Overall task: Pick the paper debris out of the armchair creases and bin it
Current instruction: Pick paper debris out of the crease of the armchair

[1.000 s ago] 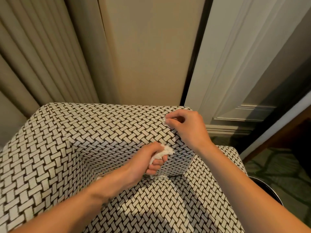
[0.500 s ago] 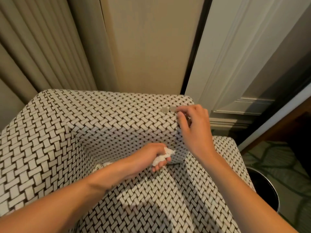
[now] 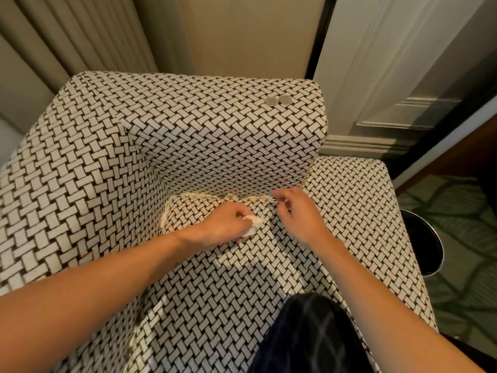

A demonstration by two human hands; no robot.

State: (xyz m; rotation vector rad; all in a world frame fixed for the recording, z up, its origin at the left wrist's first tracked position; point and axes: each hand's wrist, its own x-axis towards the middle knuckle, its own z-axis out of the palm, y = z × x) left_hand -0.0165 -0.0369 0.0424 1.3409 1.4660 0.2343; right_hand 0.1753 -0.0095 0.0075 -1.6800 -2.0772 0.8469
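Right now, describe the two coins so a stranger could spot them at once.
Find the woven-patterned armchair and look along the flat top of its backrest, toward the right-hand corner. The two coins lie there side by side: small plain grey discs, the only round, unpatterned things on the black-and-white fabric.

Warm, fairly dim indoor light, approx from upper left. Soft arm shadows fall on armchair seat. Wide-angle bend at edges; curtain lines curve. Weave pattern slightly soft w/ compression fuzz. No glare.
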